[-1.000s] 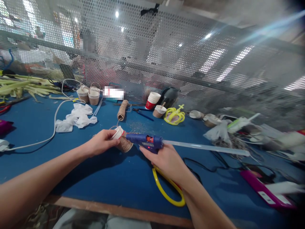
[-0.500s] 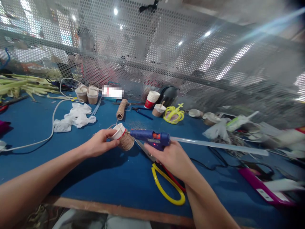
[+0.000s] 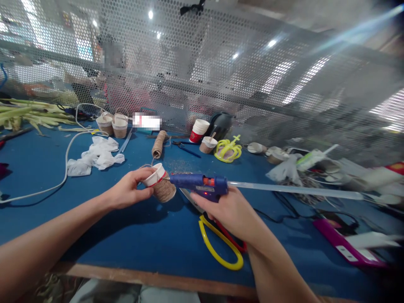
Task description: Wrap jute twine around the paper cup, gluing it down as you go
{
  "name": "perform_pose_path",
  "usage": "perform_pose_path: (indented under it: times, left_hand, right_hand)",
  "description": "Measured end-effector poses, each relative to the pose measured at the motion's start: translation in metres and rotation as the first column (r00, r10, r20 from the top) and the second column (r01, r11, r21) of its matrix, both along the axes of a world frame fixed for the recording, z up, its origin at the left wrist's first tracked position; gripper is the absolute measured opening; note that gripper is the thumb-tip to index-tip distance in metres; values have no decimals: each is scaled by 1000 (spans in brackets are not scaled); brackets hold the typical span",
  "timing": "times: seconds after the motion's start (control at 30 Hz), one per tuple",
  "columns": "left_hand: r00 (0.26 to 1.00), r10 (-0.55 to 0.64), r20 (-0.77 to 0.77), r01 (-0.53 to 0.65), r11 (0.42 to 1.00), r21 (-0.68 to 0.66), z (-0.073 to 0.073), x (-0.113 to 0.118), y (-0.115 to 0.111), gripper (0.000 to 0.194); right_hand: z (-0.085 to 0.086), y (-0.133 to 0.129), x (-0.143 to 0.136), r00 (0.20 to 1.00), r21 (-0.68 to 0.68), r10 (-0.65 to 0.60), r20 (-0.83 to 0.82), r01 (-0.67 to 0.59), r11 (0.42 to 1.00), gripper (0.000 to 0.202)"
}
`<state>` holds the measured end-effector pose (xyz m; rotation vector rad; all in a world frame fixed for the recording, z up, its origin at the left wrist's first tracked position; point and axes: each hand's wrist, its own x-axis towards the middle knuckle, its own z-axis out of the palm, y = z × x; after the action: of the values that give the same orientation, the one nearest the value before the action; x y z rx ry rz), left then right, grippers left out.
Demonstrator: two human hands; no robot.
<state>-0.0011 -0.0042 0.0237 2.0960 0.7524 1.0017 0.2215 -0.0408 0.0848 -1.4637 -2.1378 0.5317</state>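
My left hand [image 3: 132, 188] grips a paper cup [image 3: 164, 188] by its white rim, tilted on its side. Brown twine covers the cup's lower part, and a red band shows near the rim. My right hand [image 3: 229, 206] is closed around the handle of a blue glue gun [image 3: 202, 184], its red light lit. The nozzle points left at the cup, at or very close to the twine's edge. A long clear glue stick [image 3: 293, 190] juts from the gun's back. Partly under my right hand lie scissors with yellow and red handles [image 3: 206, 242]. A twine roll [image 3: 158, 144] lies behind the cup.
Twine-wrapped cups [image 3: 120, 126], crumpled white plastic [image 3: 97, 155] and pliers [image 3: 187, 150] lie toward the back. A yellow crown-shaped piece [image 3: 227, 150] stands beside another cup. To the right are a purple power strip [image 3: 339, 244] and a black cord. Perforated metal panels [image 3: 189, 63] close off the back.
The view has shifted slightly. The glue gun's nozzle stays near the cup, and both hands keep their hold. The cup appears turned a little.
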Motion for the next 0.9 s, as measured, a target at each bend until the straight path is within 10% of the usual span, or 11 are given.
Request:
perform_pose_path:
  times: [0.9]
  left_hand:
    - [999,3,51,-3,1000,-10,0,0,-1,8]
  right_hand:
    - [3,-3,1,998,-12,-9,-58,8,1000,27]
